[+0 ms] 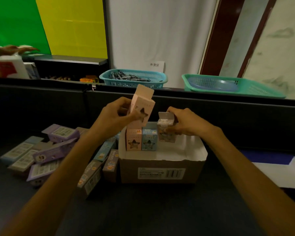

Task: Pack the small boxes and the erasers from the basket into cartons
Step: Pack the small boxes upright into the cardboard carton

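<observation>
My left hand (116,114) grips a pink small box (143,106) with a star window, its top flap open, held tilted above the carton (160,172). My right hand (184,123) holds a pale small box (166,132) with its top flap up, standing at the carton's back edge. Inside the brown carton, a pink box (134,140) and a light blue box (149,140) stand upright side by side at the back left. Several purple, grey and blue small boxes (46,154) lie piled on the dark table to the left of the carton.
A teal basket (134,79) with dark pens sits on the ledge behind. A green basket (235,86) holding a blue dish is to its right. White and blue sheets (279,169) lie at the table's right. A black divider wall runs behind the carton.
</observation>
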Demonstrator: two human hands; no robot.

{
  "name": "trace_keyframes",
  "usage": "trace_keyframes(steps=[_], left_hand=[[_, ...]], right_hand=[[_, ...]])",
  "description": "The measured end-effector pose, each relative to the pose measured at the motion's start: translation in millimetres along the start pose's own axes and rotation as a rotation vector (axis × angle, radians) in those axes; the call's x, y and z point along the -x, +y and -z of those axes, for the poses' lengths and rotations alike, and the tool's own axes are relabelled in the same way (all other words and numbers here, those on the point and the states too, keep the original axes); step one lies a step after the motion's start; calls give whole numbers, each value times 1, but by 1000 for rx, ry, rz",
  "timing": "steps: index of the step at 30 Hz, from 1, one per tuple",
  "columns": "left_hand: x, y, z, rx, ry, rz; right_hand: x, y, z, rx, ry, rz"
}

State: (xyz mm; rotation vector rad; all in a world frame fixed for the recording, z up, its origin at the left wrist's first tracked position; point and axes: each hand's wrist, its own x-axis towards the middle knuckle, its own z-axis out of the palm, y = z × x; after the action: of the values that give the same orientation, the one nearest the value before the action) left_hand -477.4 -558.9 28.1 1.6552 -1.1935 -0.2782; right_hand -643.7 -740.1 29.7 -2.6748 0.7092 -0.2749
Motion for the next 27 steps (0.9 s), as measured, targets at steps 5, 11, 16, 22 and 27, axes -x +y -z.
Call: trace_keyframes(steps=[5,11,16,22,27], left_hand=[[-5,-6,0,-79,-50,-4],[-11,-7,-2,-228,-158,-52],[-14,-3,-4,-329,-256,-106],[-17,-4,-8,-334,-270,-119],[-18,-1,-9,-316,-251,-124]], right_hand=[[-10,5,-9,152,-63,-13],[-15,9,-14,139,-52,3],[-17,14,-21,130,-49,-28],[-18,13,-27,245,-70,1],[-15,8,-29,343,62,87]])
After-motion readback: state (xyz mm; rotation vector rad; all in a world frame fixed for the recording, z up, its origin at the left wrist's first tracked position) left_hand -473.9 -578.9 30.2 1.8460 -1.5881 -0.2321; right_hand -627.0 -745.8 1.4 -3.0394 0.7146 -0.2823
